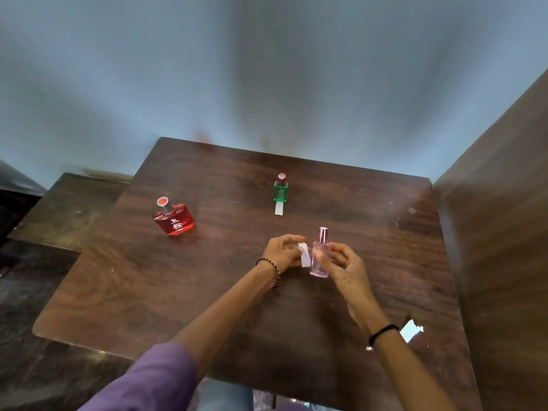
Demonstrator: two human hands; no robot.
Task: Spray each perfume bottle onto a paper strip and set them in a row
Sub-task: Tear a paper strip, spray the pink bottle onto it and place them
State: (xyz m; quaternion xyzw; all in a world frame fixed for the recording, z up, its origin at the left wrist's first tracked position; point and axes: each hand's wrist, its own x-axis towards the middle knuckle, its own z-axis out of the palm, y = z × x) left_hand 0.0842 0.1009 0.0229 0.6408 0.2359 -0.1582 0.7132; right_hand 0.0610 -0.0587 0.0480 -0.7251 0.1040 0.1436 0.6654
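- Dark wood table (207, 292) carried the whole setup; its far edge ran along a pale wall.
- Red bottle (175, 221), widest of the three, stood toward the table's left edge w/ no strip by it — judged not yet sprayed.
- Right hand (341, 269) was closed round the pink bottle (320, 256), held upright near mid-table, cap apparently on.
- Left hand (281, 252) pinched a paper strip (304, 256) between fingertips, just beside the pink glass.
- Green bottle (280, 189) stood nearer the far edge, a 2nd strip (279, 209) lying at its base, toward the near edge.
- Torn paper scrap (411, 330) lay by the near-right corner.
- Risk: strip so close to the nozzle could soak or miss the mist if the nozzle faced away; smooth glass might slip in the grip when the pump was pressed, and could tip or knock the strip.
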